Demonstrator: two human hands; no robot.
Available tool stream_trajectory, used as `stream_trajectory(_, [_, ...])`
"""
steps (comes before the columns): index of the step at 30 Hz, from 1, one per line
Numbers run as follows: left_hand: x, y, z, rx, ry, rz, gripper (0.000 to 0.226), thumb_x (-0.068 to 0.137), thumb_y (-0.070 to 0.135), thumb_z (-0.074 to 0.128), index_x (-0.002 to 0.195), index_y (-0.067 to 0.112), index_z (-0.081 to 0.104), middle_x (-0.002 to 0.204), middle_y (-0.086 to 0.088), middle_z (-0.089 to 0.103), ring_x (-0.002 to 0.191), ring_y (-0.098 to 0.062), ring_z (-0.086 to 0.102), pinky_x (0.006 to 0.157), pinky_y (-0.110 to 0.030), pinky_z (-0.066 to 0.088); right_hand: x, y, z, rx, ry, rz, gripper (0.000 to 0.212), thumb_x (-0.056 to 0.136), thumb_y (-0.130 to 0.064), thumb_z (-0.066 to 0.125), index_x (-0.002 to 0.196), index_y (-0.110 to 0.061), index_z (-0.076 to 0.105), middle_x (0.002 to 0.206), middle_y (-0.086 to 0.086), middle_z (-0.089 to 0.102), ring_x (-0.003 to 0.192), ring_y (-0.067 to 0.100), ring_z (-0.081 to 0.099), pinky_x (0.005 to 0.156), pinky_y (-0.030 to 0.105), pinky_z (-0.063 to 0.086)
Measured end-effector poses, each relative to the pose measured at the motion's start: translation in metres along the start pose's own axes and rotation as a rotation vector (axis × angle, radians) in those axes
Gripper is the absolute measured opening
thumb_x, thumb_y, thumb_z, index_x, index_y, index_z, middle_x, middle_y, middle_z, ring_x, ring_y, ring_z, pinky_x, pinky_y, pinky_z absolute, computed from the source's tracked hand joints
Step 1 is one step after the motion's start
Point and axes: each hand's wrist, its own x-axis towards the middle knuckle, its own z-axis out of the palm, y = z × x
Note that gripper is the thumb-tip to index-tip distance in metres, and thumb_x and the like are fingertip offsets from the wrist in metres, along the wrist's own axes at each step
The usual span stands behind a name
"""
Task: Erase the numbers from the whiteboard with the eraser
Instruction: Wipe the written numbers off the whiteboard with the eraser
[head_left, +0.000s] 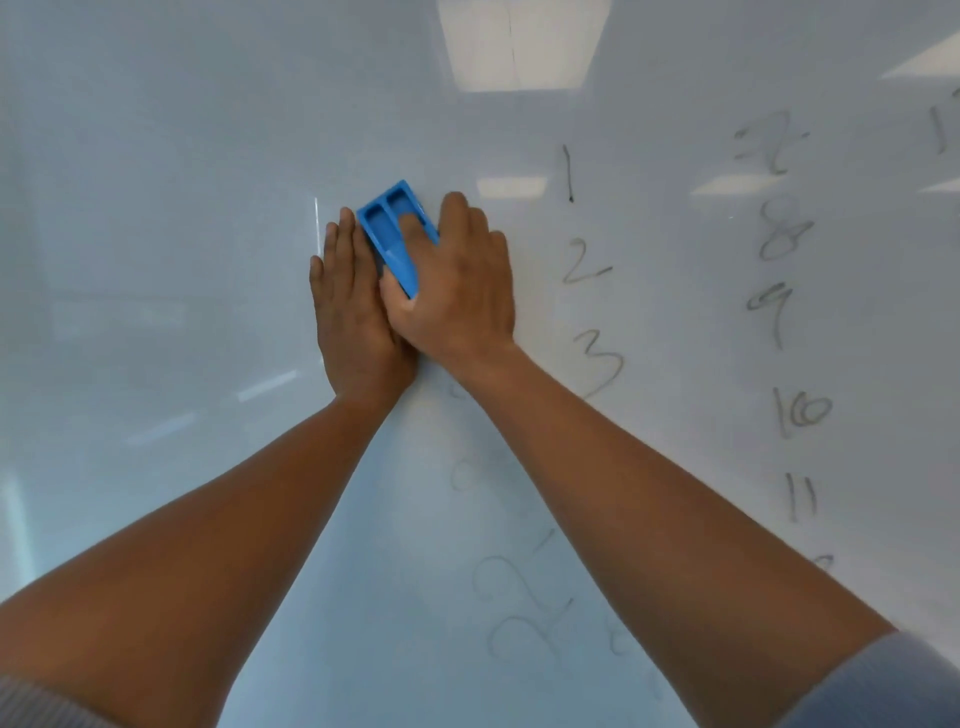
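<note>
Head view shows your right hand (457, 291) pressing one blue eraser (396, 234) against the whiteboard (156, 260), fingers curled over it — your left hand (353, 312) lies flat, fingers together, touching the eraser's left edge. Right of the eraser, two columns of numbers (587, 270) remain: 1–3, then 7–11.

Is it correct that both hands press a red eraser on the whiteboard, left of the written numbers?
Not quite: the eraser is blue, not red, as the head view shows. The rest holds: left hand and right hand press it on the whiteboard, left of the numbers.
</note>
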Motion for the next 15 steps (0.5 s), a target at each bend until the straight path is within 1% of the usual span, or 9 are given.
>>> stream_trajectory(2, [0.0, -0.001, 0.0, -0.02, 0.033, 0.006, 0.054, 0.106, 0.015, 0.036, 0.158, 0.006, 0.024, 0.166, -0.008, 0.021, 0.155, -0.02, 0.013, 0.128, -0.035, 0.004, -0.008, 0.014, -0.005, -0.026, 0.025, 0.002, 0.051, 0.082, -0.045, 0.057, 0.123, -0.014, 0.06, 0.107, 0.013, 0.055, 0.089, 0.027, 0.052, 0.07, 0.036, 0.038])
stream_trajectory(3, [0.0, -0.001, 0.0, -0.023, 0.047, 0.007, 0.054, 0.105, 0.011, 0.034, 0.158, 0.006, 0.026, 0.166, -0.008, 0.022, 0.155, -0.02, 0.014, 0.128, -0.035, 0.005, -0.009, 0.024, -0.008, -0.051, 0.052, 0.038, 0.051, 0.081, -0.044, 0.057, 0.122, -0.014, 0.061, 0.107, 0.014, 0.055, 0.089, 0.03, 0.053, 0.07, 0.036, 0.037])
stream_trajectory(6, [-0.001, 0.001, 0.001, -0.007, 0.068, -0.008, 0.056, 0.102, 0.009, 0.031, 0.158, 0.007, 0.026, 0.166, -0.007, 0.023, 0.155, -0.02, 0.015, 0.128, -0.034, 0.004, 0.012, 0.047, -0.018, -0.081, 0.165, 0.245, 0.05, 0.08, -0.043, 0.055, 0.121, -0.014, 0.062, 0.111, 0.017, 0.056, 0.093, 0.033, 0.054, 0.073, 0.039, 0.041])
stream_trajectory(8, [-0.002, 0.003, 0.001, -0.003, 0.07, -0.01, 0.057, 0.101, 0.009, 0.03, 0.158, 0.007, 0.026, 0.166, -0.007, 0.023, 0.155, -0.021, 0.015, 0.128, -0.035, 0.005, 0.032, 0.045, -0.02, -0.057, 0.19, 0.319, 0.049, 0.082, -0.043, 0.054, 0.121, -0.014, 0.061, 0.113, 0.016, 0.055, 0.096, 0.031, 0.053, 0.075, 0.038, 0.043])
stream_trajectory(9, [-0.002, 0.003, 0.001, -0.006, 0.068, -0.007, 0.057, 0.101, 0.01, 0.03, 0.158, 0.006, 0.026, 0.166, -0.007, 0.023, 0.155, -0.021, 0.015, 0.128, -0.036, 0.005, 0.039, 0.037, -0.017, -0.042, 0.176, 0.297, 0.05, 0.083, -0.044, 0.054, 0.122, -0.013, 0.061, 0.116, 0.017, 0.054, 0.099, 0.032, 0.053, 0.076, 0.038, 0.042])
stream_trajectory(11, [-0.002, 0.002, 0.001, -0.016, 0.055, 0.001, 0.056, 0.103, 0.012, 0.031, 0.158, 0.006, 0.026, 0.166, -0.008, 0.023, 0.155, -0.02, 0.015, 0.128, -0.035, 0.005, 0.04, 0.014, -0.008, -0.019, 0.107, 0.19, 0.05, 0.085, -0.044, 0.053, 0.124, -0.014, 0.058, 0.12, 0.016, 0.053, 0.101, 0.031, 0.052, 0.077, 0.039, 0.043])
stream_trajectory(13, [-0.002, -0.001, 0.001, -0.012, 0.023, 0.008, 0.056, 0.106, 0.022, 0.036, 0.158, 0.007, 0.024, 0.167, -0.007, 0.022, 0.156, -0.019, 0.012, 0.127, -0.033, 0.002, 0.024, -0.007, 0.002, 0.007, 0.049, 0.103, 0.047, 0.086, -0.045, 0.053, 0.123, -0.016, 0.058, 0.117, 0.013, 0.052, 0.098, 0.027, 0.05, 0.075, 0.038, 0.044])
stream_trajectory(15, [-0.005, -0.005, 0.001, 0.015, -0.012, 0.009, 0.061, 0.107, 0.032, 0.04, 0.16, 0.009, 0.02, 0.168, -0.006, 0.018, 0.156, -0.017, 0.008, 0.127, -0.031, 0.0, 0.002, -0.011, 0.005, 0.026, 0.033, 0.075, 0.047, 0.084, -0.044, 0.056, 0.122, -0.017, 0.059, 0.11, 0.011, 0.053, 0.092, 0.025, 0.049, 0.072, 0.036, 0.043])
